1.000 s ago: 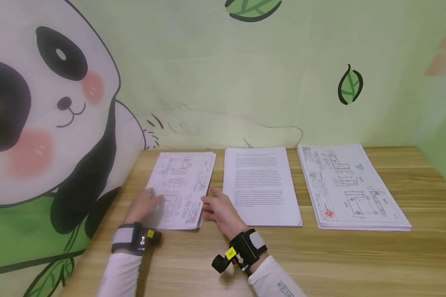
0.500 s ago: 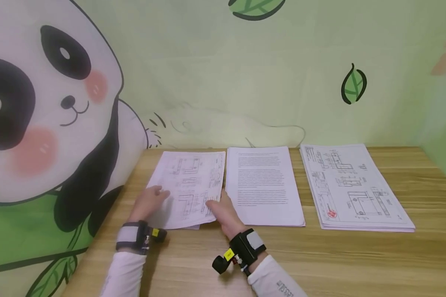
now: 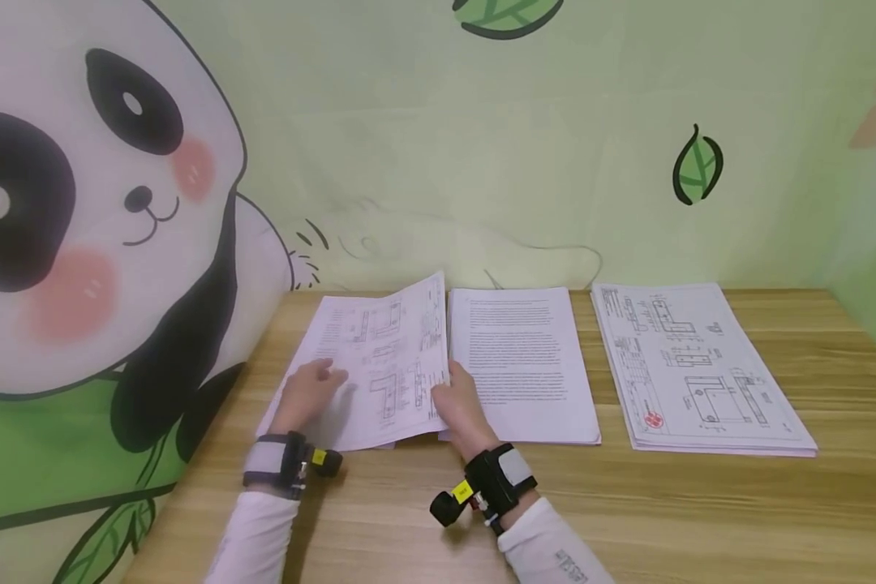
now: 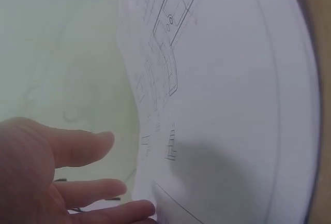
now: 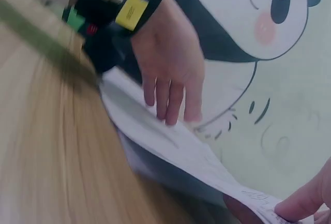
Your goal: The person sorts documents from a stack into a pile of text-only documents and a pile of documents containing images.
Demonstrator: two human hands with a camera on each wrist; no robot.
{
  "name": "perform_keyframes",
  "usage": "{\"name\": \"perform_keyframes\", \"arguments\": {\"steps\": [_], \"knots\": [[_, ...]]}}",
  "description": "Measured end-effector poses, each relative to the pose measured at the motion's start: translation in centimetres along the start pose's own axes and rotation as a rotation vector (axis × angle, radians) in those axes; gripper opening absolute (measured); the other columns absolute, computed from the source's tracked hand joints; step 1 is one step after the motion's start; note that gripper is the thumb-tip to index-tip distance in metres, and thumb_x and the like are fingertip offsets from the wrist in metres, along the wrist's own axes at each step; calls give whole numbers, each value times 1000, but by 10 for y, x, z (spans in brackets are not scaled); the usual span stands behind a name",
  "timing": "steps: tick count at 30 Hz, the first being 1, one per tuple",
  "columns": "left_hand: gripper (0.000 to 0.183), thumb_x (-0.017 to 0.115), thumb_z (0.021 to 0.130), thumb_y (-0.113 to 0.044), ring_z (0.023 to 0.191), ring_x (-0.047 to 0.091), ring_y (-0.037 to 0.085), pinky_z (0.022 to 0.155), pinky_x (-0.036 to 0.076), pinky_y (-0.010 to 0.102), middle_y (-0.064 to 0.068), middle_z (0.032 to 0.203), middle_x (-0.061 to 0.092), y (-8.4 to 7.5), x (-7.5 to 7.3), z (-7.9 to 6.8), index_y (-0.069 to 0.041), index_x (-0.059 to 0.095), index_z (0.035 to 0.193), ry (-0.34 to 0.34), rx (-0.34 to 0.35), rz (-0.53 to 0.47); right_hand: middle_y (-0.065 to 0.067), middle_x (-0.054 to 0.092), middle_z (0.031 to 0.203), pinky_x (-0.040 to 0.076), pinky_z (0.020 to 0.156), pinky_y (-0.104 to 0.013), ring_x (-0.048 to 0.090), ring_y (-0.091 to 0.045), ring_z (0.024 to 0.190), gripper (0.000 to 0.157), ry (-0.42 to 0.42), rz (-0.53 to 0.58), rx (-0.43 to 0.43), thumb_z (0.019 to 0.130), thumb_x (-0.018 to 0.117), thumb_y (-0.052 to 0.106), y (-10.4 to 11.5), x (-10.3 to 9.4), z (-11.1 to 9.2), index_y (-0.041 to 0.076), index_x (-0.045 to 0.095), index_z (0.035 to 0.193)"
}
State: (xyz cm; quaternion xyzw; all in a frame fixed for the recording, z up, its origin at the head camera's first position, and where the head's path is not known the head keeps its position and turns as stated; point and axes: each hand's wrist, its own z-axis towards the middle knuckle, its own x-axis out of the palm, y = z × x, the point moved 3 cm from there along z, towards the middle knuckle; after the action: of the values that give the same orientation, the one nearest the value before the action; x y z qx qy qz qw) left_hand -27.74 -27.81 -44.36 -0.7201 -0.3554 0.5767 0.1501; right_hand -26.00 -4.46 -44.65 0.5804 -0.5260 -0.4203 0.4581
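A white sheet printed with technical drawings (image 3: 390, 365) is raised along its right side, bowing upward. My right hand (image 3: 465, 410) pinches that right edge, thumb on top, fingers underneath. In the right wrist view, the right thumb (image 5: 305, 198) presses on the printed face. My left hand (image 3: 309, 397) lies over the left part of the sheet, fingers extended and touching or close above it. Its fingers (image 4: 93, 189) look straight and spread in the left wrist view. Under the raised sheet, more paper shows at the lower edge.
A stack of text pages (image 3: 514, 365) lies in the middle, right beside my right hand. Another stack of drawings with a red stamp (image 3: 701, 365) lies to the right. The wooden table (image 3: 628, 519) ends at a wall with a painted panda (image 3: 139, 203).
My right hand has taken hold of the drawing sheet's right edge and pulled it rightward and up, toward the text pages. My left hand has shifted slightly right.
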Motion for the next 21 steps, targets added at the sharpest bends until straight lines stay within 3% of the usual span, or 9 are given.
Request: {"name": "perform_keyframes", "arguments": {"steps": [5,8,10,17,21], "knots": [[63,51,92,-41,130,39,41,103,36,58,24,143,41,-4,8,1,-7,36,142,4,11,-23,-16,61,103,44,68,-27,56,-22,84,42,-32,-145,-35,86,39,-6,-2,-7,2,-1,48,127],[62,51,92,-41,131,39,40,104,35,59,23,144,41,-7,10,0,-7,36,142,8,3,-37,-17,61,100,43,65,-25,55,-20,79,38,-34,-172,-51,87,40,-4,-2,-7,3,-3,50,124],[62,50,92,-41,131,38,40,105,35,59,23,145,40,-9,10,-1,-7,35,143,8,6,-39,-16,61,100,43,67,-26,55,-21,80,38,-35,-157,-55,88,40,-3,-1,-9,3,-2,49,125],[68,46,93,-43,138,29,38,110,30,56,19,152,29,-16,12,-5,-10,23,148,-36,-1,-63,-13,57,124,44,94,-39,53,-25,109,55,-17,-1,-23,86,39,-6,11,-19,0,4,39,139],[78,45,92,-49,141,21,39,112,24,57,20,155,20,-19,13,-6,-11,11,150,-45,-14,-126,-12,55,130,43,95,-38,51,-23,116,56,-8,57,-17,87,41,-4,17,-28,0,7,35,142]]}}
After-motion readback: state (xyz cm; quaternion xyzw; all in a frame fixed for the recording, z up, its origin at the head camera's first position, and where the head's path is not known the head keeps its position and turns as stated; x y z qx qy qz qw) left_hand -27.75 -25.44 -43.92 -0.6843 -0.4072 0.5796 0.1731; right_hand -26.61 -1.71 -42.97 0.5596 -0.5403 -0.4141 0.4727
